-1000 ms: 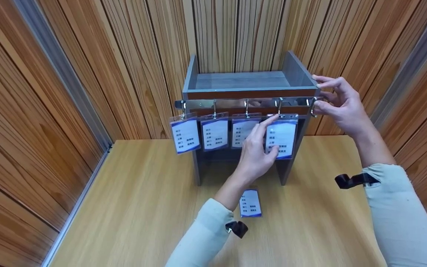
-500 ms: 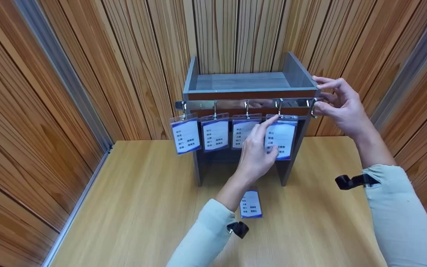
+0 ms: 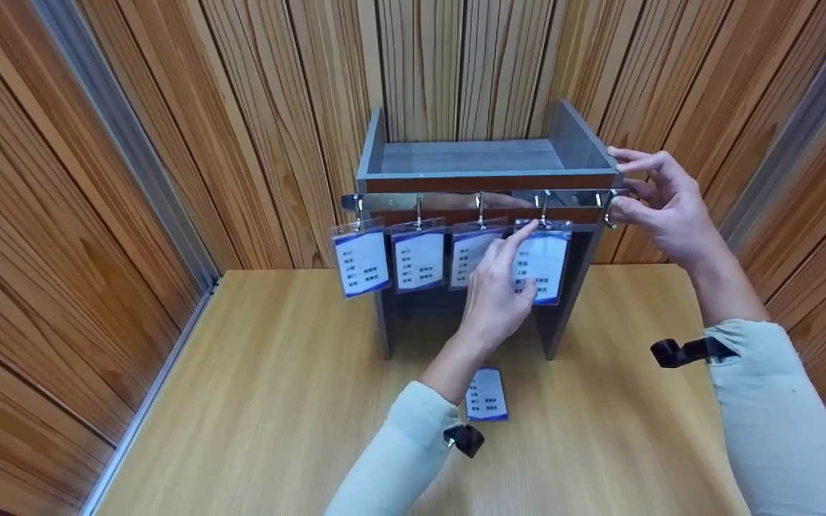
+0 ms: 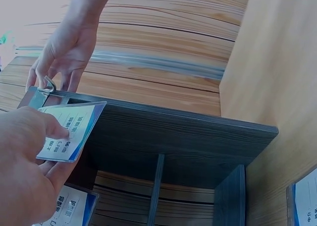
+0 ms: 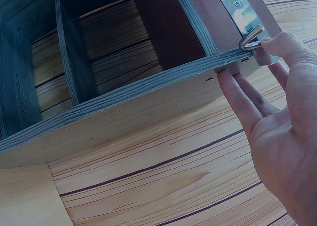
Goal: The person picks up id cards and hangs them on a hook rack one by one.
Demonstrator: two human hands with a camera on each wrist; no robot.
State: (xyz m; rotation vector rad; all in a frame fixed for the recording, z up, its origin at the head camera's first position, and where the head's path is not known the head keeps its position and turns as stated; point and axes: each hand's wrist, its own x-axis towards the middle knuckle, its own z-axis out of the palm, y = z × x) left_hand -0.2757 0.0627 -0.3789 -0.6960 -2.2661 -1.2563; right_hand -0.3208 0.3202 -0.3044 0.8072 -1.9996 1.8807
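Observation:
My left hand (image 3: 497,297) pinches the rightmost hanging ID badge (image 3: 543,261). In the left wrist view its thumb (image 4: 57,129) lies on the card's front, with other fingers behind. The index fingertip is right at the badge's top edge, by a metal hook (image 3: 544,204). My right hand (image 3: 660,204) grips the right end of the metal hook rail (image 3: 449,201), thumb by the bare end hook (image 5: 251,36), fingertips against the side panel (image 5: 148,94). Three more badges hang to the left, one of them a badge (image 3: 419,259) near the middle, another partly behind my left hand.
The rail runs across the front of a grey wooden shelf unit (image 3: 467,154) standing on the table (image 3: 277,401). Another badge (image 3: 487,395) lies flat on the table below it, partly behind my left wrist. Wood-panelled walls (image 3: 277,107) enclose the table.
The badge in my left hand shifts and tilts slightly, its lower edge a little higher. Both hands keep nearly the same places.

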